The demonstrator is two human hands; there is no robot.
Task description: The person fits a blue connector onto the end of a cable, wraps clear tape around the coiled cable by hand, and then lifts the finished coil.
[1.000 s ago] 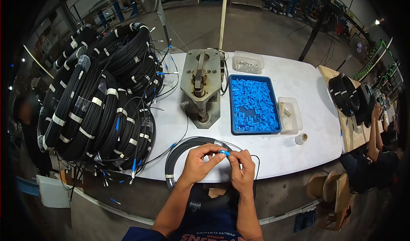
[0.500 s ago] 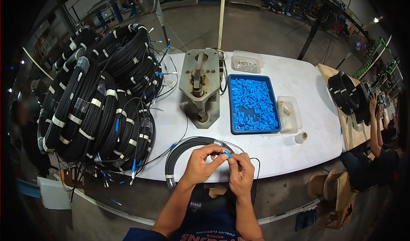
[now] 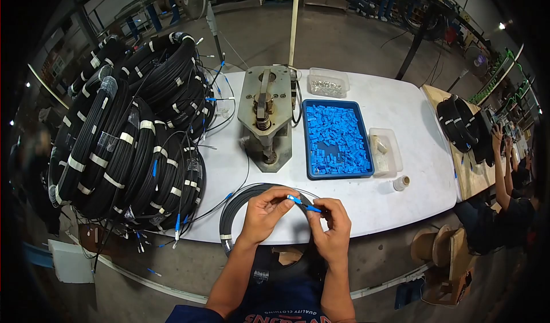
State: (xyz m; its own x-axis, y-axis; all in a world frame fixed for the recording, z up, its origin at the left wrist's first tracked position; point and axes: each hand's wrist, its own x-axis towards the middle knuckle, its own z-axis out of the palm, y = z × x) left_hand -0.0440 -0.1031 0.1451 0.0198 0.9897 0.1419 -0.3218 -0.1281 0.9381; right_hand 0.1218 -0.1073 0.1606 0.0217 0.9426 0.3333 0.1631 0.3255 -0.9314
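Observation:
My left hand point(image 3: 264, 214) pinches a small blue connector point(image 3: 295, 199) at the end of a thin black cable. My right hand point(image 3: 329, 227) holds the same cable just right of it, fingertips on a second blue piece point(image 3: 313, 208). Both hands hover over the near edge of the white table point(image 3: 401, 105), above a coil of black cable point(image 3: 238, 208) bound with white tape.
A metal hand press point(image 3: 263, 117) stands mid-table. Right of it a blue tray point(image 3: 336, 140) of blue parts, two clear boxes point(image 3: 327, 85) point(image 3: 385, 151) and a small spool point(image 3: 401, 182). A tall stack of black cable coils point(image 3: 126, 134) fills the left. Another person point(image 3: 504, 197) works at the right.
My hands have drawn slightly apart: the left lifted the blue connector up and left, and the right slid right along the cable, showing a second blue piece.

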